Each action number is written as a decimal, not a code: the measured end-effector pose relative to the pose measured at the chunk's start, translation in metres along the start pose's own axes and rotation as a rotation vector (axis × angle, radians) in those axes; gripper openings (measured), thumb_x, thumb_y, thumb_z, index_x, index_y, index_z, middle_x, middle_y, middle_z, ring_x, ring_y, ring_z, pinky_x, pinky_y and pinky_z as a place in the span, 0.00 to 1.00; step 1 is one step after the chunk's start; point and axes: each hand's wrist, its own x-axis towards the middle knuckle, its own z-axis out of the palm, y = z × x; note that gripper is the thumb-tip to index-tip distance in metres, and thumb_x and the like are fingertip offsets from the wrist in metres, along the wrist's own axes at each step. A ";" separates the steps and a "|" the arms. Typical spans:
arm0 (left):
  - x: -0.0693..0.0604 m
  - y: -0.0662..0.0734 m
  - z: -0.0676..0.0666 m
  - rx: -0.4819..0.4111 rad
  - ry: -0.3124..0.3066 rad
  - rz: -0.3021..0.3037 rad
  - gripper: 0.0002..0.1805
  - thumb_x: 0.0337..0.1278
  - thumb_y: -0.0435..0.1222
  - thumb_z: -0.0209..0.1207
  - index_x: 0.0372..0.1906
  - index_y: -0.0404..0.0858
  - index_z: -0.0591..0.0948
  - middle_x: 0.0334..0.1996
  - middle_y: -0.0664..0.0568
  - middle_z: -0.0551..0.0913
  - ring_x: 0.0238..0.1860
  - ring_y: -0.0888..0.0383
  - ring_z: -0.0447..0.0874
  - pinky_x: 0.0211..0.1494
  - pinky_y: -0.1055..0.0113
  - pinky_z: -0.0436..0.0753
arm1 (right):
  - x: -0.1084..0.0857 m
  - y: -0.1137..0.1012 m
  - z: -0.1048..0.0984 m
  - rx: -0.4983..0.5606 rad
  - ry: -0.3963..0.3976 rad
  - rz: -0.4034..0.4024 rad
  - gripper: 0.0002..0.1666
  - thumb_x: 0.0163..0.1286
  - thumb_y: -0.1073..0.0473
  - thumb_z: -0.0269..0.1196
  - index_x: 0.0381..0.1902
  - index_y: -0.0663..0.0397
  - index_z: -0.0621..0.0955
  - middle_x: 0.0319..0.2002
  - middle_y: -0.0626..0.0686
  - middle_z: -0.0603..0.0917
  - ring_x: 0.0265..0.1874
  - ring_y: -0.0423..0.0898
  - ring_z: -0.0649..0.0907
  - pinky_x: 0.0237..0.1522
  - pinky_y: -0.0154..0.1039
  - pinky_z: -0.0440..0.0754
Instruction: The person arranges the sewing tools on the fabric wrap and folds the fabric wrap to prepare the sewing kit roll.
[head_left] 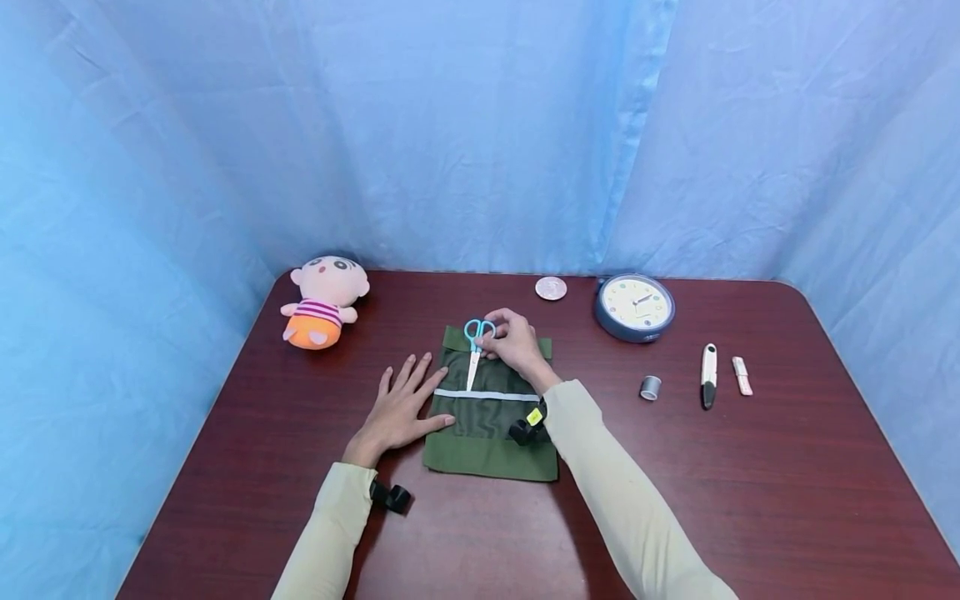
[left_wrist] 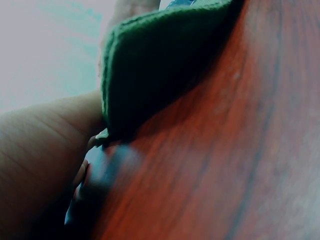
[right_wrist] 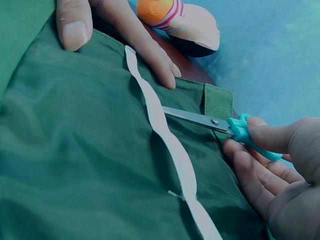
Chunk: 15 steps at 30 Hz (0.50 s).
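Note:
A green cloth pouch (head_left: 491, 457) lies flat on the table, with a white elastic band (head_left: 487, 395) across its middle. My right hand (head_left: 514, 342) pinches the turquoise handles of a pair of scissors (head_left: 474, 367) over the pouch's far half. In the right wrist view the tips of the scissors' blades (right_wrist: 192, 117) pass behind the elastic band. My left hand (head_left: 401, 412) rests with fingers spread at the pouch's left edge, its thumb on the cloth. The left wrist view shows mainly a raised green cloth edge (left_wrist: 150, 70) and part of the hand.
A plush doll (head_left: 318, 304) sits at the back left. Along the back stand a round pale disc (head_left: 551, 288) and a blue alarm clock (head_left: 636, 308). To the right lie a grey thread spool (head_left: 650, 387), a white-and-black tool (head_left: 708, 377) and a small pinkish-white item (head_left: 742, 376).

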 end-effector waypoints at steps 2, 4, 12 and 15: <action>0.000 0.000 -0.001 0.001 -0.003 0.001 0.47 0.61 0.64 0.56 0.80 0.52 0.57 0.83 0.47 0.44 0.83 0.42 0.36 0.80 0.33 0.39 | -0.001 0.001 -0.002 -0.011 -0.022 -0.006 0.21 0.63 0.65 0.70 0.54 0.57 0.79 0.31 0.56 0.86 0.23 0.40 0.87 0.30 0.37 0.88; 0.000 0.001 -0.001 0.000 -0.005 0.002 0.46 0.61 0.64 0.56 0.80 0.52 0.56 0.83 0.47 0.44 0.83 0.42 0.36 0.80 0.33 0.39 | -0.003 0.002 -0.003 -0.035 -0.043 -0.014 0.21 0.63 0.65 0.70 0.54 0.58 0.80 0.32 0.56 0.87 0.25 0.41 0.87 0.32 0.37 0.88; 0.000 0.001 -0.001 0.001 -0.012 0.005 0.46 0.62 0.63 0.56 0.80 0.52 0.56 0.83 0.47 0.44 0.83 0.42 0.36 0.80 0.33 0.39 | -0.008 0.000 -0.004 -0.176 -0.072 -0.025 0.21 0.61 0.61 0.73 0.52 0.57 0.83 0.35 0.57 0.88 0.26 0.41 0.86 0.32 0.36 0.86; 0.000 0.002 -0.002 0.004 -0.015 0.004 0.46 0.62 0.63 0.56 0.80 0.52 0.56 0.83 0.47 0.43 0.84 0.42 0.36 0.80 0.33 0.39 | -0.009 0.000 -0.004 -0.235 -0.067 -0.038 0.21 0.61 0.58 0.74 0.51 0.55 0.84 0.37 0.56 0.88 0.29 0.43 0.86 0.34 0.36 0.84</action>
